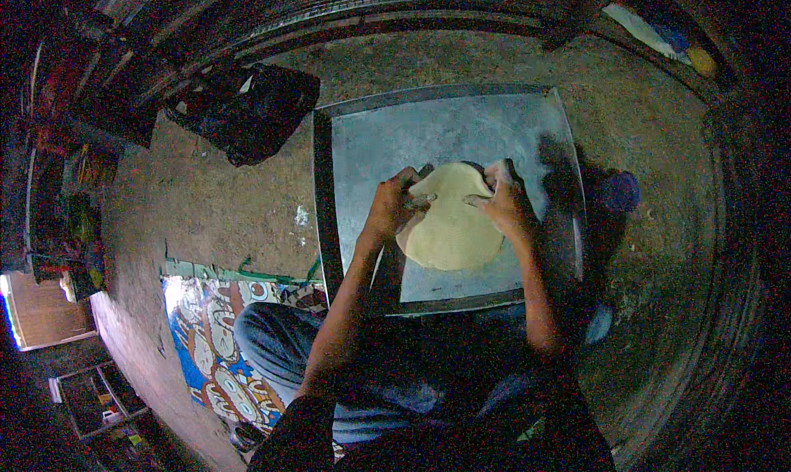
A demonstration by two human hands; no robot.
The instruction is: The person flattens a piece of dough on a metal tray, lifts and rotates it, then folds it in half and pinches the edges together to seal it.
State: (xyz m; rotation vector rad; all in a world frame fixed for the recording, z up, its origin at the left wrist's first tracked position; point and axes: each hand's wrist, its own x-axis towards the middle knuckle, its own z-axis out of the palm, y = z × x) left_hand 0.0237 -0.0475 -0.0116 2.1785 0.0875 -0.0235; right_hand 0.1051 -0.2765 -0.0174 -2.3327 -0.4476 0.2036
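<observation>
A pale, flattened round of dough (449,237) lies on a square metal tray (387,126) with raised dark edges. My left hand (400,196) grips the upper left edge of the dough, its thumb resting on the top face and the fingers curled at the rim. My right hand (498,192) holds the upper right edge in a similar pinch, thumb on top. The dough's upper edge appears slightly raised between the hands, while its lower part rests on the metal.
A black bag (247,109) lies on the floor at the upper left. A purple round object (618,190) stands right of the tray. A cartoon-printed mat (210,332) is under my crossed legs. Cluttered shelves (74,192) line the left side.
</observation>
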